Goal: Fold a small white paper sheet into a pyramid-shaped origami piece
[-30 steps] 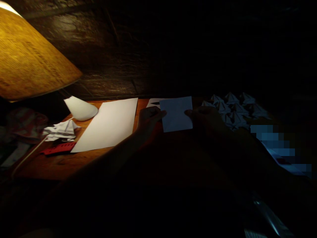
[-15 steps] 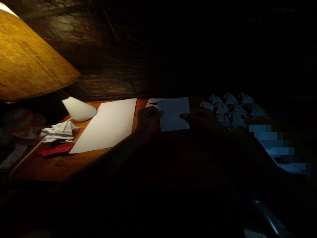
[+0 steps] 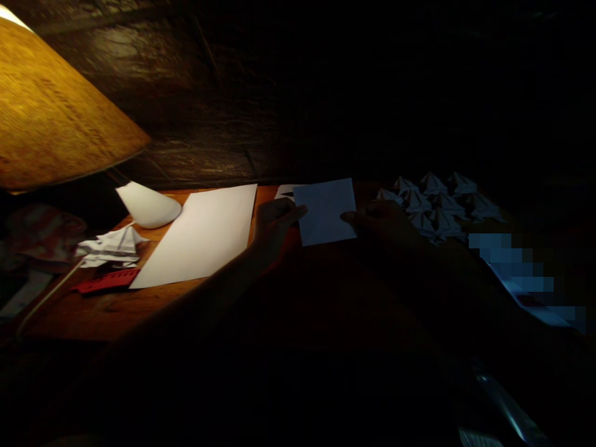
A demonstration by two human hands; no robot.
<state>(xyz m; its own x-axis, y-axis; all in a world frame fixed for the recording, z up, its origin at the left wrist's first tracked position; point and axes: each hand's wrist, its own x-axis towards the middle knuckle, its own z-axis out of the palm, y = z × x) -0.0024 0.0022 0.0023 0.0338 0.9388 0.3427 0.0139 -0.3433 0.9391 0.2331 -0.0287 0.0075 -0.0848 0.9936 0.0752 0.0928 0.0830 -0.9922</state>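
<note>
A small, nearly square sheet of paper (image 3: 325, 212) is held up over the table, in shadow and slightly tilted. My left hand (image 3: 275, 222) pinches its left edge, thumb on the near face. On the opposite edge, my right hand (image 3: 379, 222) grips the paper with the thumb in front; its other fingers are mostly lost in the dark. Behind the held sheet, part of a white paper with a dark pointed shape (image 3: 285, 193) shows. To the left of my left hand lies a large blank white sheet (image 3: 200, 236).
Several folded paper shapes (image 3: 437, 205) stand in rows at the right. At the left are a lamp with a tan shade (image 3: 60, 112), its white base (image 3: 151, 208), crumpled paper (image 3: 114, 245), a red object (image 3: 107, 282) and a pale cord (image 3: 51, 298) on the wooden table (image 3: 93, 320).
The held paper has tilted slightly and its upper edge has risen a little. Both hands keep their hold on it; the things on the table stay as they were.
</note>
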